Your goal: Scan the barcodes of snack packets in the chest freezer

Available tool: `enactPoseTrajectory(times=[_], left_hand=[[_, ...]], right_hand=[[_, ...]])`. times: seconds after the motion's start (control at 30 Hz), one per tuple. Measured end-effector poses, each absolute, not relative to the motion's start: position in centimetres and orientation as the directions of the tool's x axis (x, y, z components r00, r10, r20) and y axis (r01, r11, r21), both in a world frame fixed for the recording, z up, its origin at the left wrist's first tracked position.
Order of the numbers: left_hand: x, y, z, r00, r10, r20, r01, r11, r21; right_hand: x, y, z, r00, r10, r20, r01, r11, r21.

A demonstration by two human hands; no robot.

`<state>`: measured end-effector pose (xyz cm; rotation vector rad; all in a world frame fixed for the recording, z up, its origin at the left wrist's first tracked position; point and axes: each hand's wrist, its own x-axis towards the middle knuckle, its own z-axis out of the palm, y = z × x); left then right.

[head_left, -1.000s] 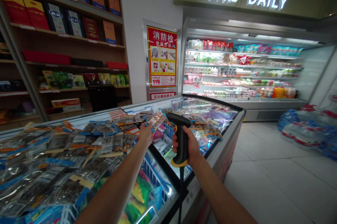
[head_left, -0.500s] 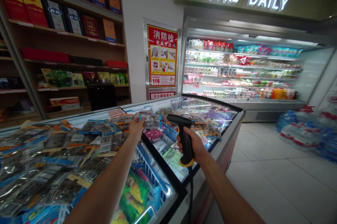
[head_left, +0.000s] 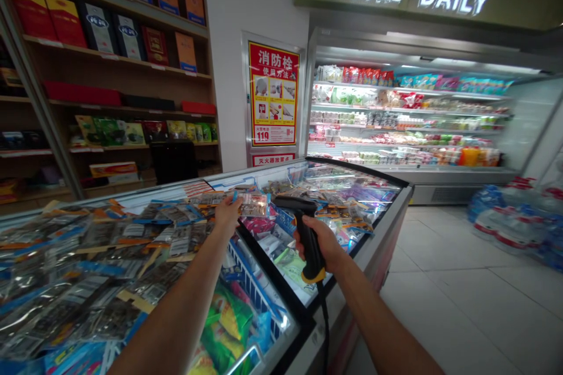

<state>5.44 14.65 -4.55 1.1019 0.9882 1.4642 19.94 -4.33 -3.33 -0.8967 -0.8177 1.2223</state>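
Head view, left hand (head_left: 227,212): grip pinching the left end of a small see-through packet (head_left: 255,205) with blue edges.
Packet: over the freezer (head_left: 382,231), just left of the scanner (head_left: 311,240); whether it touches the glass, I cannot tell.
Right hand (head_left: 324,243): grip wrapped around the scanner's handle.
Scanner: black and yellow, head facing left, cord (head_left: 325,316) hanging down.
Heap of packets (head_left: 101,263): spread across the freezer's left.
Far right: lit fridge (head_left: 404,176), bottles (head_left: 519,210) beside it.
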Motion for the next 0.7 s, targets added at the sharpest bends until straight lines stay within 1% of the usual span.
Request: enactPoseTrajectory(times=[0.1,0.2,0.33,0.4,0.57,0.63,0.7], left_hand=[[5.1,14.0,-3.8,-0.008,0.997,0.071,-0.236,-0.071,0.969],[4.8,13.2,-3.3,0.092,0.994,0.052,-0.236,-0.029,0.971],[4.7,12.6,-2.9,0.118,0.992,0.038,-0.222,-0.011,0.975],[4.8,12.5,-2.8,0.134,0.990,0.030,-0.226,0.001,0.974],[4.9,12.3,-2.8,0.193,0.980,0.040,-0.246,0.009,0.969],[4.9,12.4,-2.9,0.200,0.979,0.048,-0.231,-0.001,0.973],[5.0,12.5,-3.1,0.180,0.983,0.047,-0.202,-0.009,0.979]], right_hand=[[20.9,-4.9,-2.3,0.125,0.985,0.117,-0.244,0.145,-0.959],[21.9,-5.8,-1.0,0.022,0.979,0.203,-0.016,0.204,-0.979],[23.1,-6.6,0.1,-0.077,0.973,0.219,0.125,0.227,-0.966],[23.4,-6.8,0.1,-0.080,0.975,0.205,0.148,0.215,-0.965],[24.1,-6.9,-0.2,-0.066,0.982,0.176,0.135,0.183,-0.974],[24.2,-6.9,-0.2,-0.048,0.985,0.168,0.112,0.172,-0.979],[24.3,-6.9,-0.2,0.006,0.987,0.159,0.056,0.158,-0.986]])
